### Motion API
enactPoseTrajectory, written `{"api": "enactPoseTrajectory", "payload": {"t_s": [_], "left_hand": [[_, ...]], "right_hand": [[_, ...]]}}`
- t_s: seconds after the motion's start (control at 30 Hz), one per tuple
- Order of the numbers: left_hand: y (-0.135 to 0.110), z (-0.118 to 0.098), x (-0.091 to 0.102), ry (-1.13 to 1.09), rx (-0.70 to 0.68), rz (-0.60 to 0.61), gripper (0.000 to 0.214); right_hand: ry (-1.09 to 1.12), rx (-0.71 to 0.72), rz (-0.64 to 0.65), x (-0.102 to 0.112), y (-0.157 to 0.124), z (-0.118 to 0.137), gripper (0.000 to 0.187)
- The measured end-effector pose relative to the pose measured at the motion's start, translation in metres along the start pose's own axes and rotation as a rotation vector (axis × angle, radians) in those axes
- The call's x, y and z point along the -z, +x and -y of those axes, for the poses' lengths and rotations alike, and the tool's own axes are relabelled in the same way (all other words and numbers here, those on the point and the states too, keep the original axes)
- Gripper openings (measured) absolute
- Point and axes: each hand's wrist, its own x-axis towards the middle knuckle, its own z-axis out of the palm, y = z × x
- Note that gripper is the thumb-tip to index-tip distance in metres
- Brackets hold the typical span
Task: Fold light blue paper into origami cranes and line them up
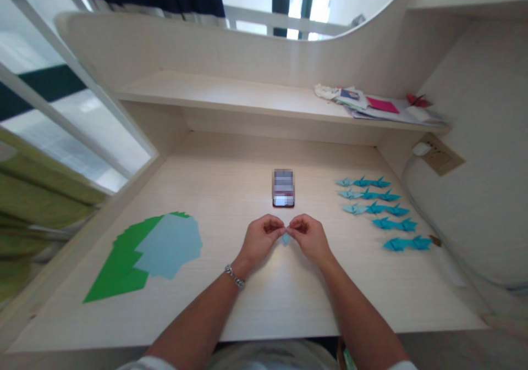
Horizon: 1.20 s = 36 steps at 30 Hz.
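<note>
Between my two hands is a small folded piece of light blue paper (286,239), its lower tip showing below my fingertips. My left hand (264,236) pinches it from the left, and my right hand (307,237) pinches it from the right. The fingertips nearly meet and hide the paper's upper part. Just beyond the hands lies a phone (283,187) with its screen blurred. To the right, rows of folded blue paper cranes (375,208) rest on the desk, some paler than others.
Fanned light blue paper sheets (171,246) overlap green sheets (124,265) on the left of the desk (231,172). A shelf (231,98) spans the back, with papers (371,106) at its right. A cable (429,216) runs down the right side from a wall socket (443,155).
</note>
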Motion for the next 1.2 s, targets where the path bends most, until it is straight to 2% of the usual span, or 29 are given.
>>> {"api": "enactPoseTrajectory", "payload": {"t_s": [0.2,0.3,0.4,0.5,0.57,0.67,0.77,0.9,1.07,1.2], "left_hand": [[-0.003,0.000,-0.001,0.059,-0.051,-0.070,0.006],[-0.003,0.000,-0.002,0.080,-0.068,-0.098,0.006],[-0.002,0.000,-0.002,0.051,-0.071,-0.098,0.015],[0.000,-0.002,-0.002,0.015,-0.052,-0.121,0.026],[0.001,-0.002,-0.002,0.042,-0.024,-0.152,0.026],[0.002,-0.002,-0.002,0.054,0.053,-0.085,0.023],[0.002,-0.003,-0.003,-0.097,0.113,0.044,0.024],[0.001,-0.002,-0.005,-0.258,0.145,0.036,0.022],[0.002,0.003,-0.003,-0.309,0.124,0.017,0.018],[0.003,0.003,-0.001,-0.282,0.074,0.026,0.015]], "right_hand": [[0.037,0.009,-0.044,-0.004,-0.003,0.000,0.014],[0.014,0.023,0.016,-0.004,-0.002,0.000,0.019],[-0.105,0.076,0.053,-0.001,0.000,0.001,0.015],[-0.070,0.071,-0.032,0.001,0.002,0.001,0.015],[0.007,0.037,-0.124,0.001,0.003,-0.001,0.018],[0.087,0.045,-0.206,-0.001,0.003,-0.003,0.018],[0.138,0.134,-0.182,-0.006,0.002,-0.004,0.014],[0.092,0.190,-0.145,-0.009,0.000,-0.003,0.011],[0.111,0.140,-0.057,-0.007,0.000,-0.001,0.016],[0.222,0.023,0.003,-0.008,0.000,0.003,0.021]]}}
